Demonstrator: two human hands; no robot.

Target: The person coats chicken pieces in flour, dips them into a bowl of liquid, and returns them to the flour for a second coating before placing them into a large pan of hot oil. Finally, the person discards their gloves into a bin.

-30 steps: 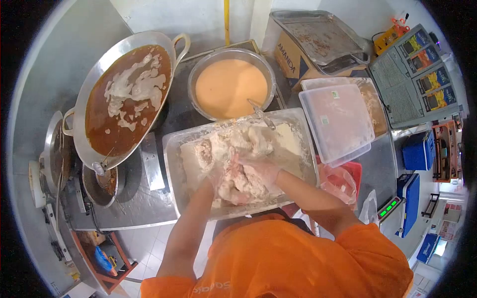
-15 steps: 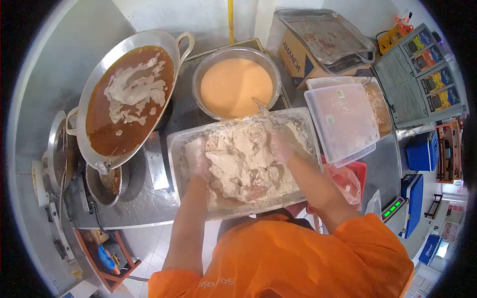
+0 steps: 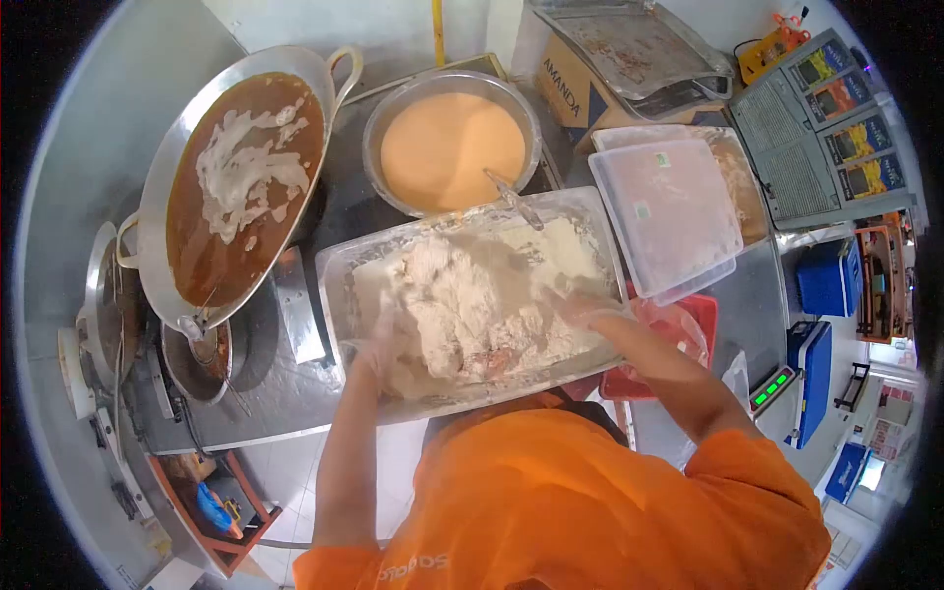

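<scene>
A large metal tray (image 3: pixel 339 287) in front of me holds pale flour (image 3: pixel 562 248) and a heap of flour-coated pieces (image 3: pixel 447 295), with a pinkish raw patch showing near the front. At the heap's left side is my left hand (image 3: pixel 378 344) in a clear glove, fingers stretched out along the tray's inner left edge and somewhat blurred. My right hand (image 3: pixel 582 309), also gloved, lies at the heap's right side with its fingers apart, touching the flour. Just behind the tray stands a metal bowl (image 3: pixel 372 162) of orange-tinted liquid, with a utensil's handle (image 3: pixel 513 197) leaning over its rim.
Left of the bowl, a wide pan (image 3: pixel 147 265) contains brown oil with pale foam. A smaller pot (image 3: pixel 202 379) sits below it. To the right are plastic lids (image 3: pixel 669 216), a red basket (image 3: pixel 629 382) and a scale (image 3: pixel 773 387). A cardboard box (image 3: pixel 565 84) supports metal trays (image 3: pixel 639 49).
My right hand has drawn back toward me and right from the heap. My left hand has moved slightly nearer and left. The heap has shifted, baring loose flour at the back right.
</scene>
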